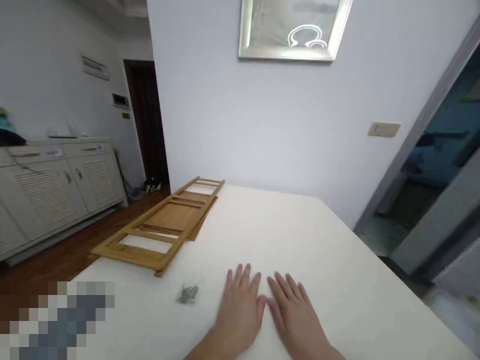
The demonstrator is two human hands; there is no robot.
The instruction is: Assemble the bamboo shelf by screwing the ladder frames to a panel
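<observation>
My left hand (240,310) lies flat on the white table (277,225), palm down with its fingers spread. Beside it, my right hand (296,312) rests the same way, and the two thumbs meet or nearly meet. Neither hand holds anything. Just left of my left hand is a small clear bag (188,293) of metal hardware, probably screws, with a thin rod-like piece sticking out. Farther left, flat wooden frames (150,254) with crossbars lie stacked along the table's left side, with wooden panels (176,218) among them.
A white wall (270,125) with a framed picture (285,54) stands behind the table. A white cabinet (56,190) is at the left, beyond the wooden floor. On the right is a doorway (423,165). A pixelated patch covers the lower left corner.
</observation>
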